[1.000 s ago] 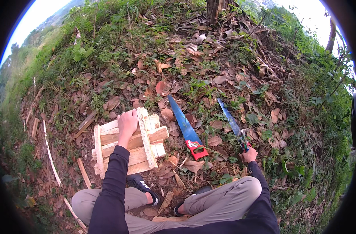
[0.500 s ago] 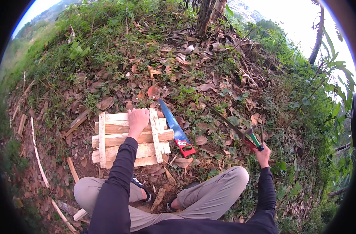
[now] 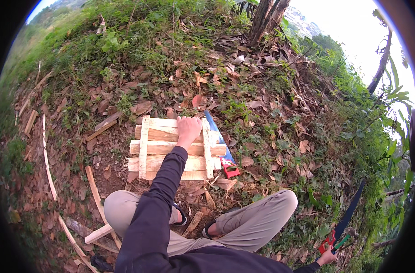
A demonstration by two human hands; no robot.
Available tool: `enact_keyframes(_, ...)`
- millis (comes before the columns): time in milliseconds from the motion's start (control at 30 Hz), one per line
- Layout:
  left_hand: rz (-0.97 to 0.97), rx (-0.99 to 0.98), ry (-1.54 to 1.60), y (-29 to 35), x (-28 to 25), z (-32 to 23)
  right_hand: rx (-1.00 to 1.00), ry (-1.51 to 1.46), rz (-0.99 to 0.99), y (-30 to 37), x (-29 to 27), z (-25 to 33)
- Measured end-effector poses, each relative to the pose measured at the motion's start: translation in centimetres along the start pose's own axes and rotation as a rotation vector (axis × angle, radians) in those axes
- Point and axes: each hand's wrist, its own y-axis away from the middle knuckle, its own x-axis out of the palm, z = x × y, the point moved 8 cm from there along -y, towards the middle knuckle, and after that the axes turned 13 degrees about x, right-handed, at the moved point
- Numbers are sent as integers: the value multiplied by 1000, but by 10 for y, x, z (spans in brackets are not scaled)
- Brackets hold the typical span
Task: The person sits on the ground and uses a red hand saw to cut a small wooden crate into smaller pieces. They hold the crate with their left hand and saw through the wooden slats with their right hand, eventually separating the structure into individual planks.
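My left hand is curled over the far slat of a small panel of pale wooden slats, joined by two crosspieces. It grips that far edge near the right crosspiece. Out at the lower right, my right hand is closed round a hand saw with a red handle and dark blade. A green-handled tool lies against the saw in the same hand; its working end is hard to make out. Another hand saw, red-handled with a blue blade, lies on the ground, partly behind the panel's right side.
Loose wood strips and a pale stick lie at the left. A short wood piece rests between my feet. Dry leaves and weeds cover the sloping ground. A tree trunk stands at the far side, with shrubs along the right.
My right hand has swung down and to the right, carrying the saw and the green-handled tool away from the panel. My left hand stays on the panel's far edge. The view has shifted.
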Motion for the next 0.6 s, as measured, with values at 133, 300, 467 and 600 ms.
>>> enact_keyframes(133, 11, -10, 26, 1, 3, 5, -124, -264, -317, -35, -54, -89)
enact_keyframes(300, 19, 23, 26, 6, -1, -11, -28, -247, -550, -15, -148, -137)
enact_keyframes(467, 60, 3, 29, 2, -1, -6, 162, -85, -711, -18, -191, -197)
enact_keyframes(600, 52, -17, 46, -2, -4, 5, 310, 27, -808, -13, -213, -244)
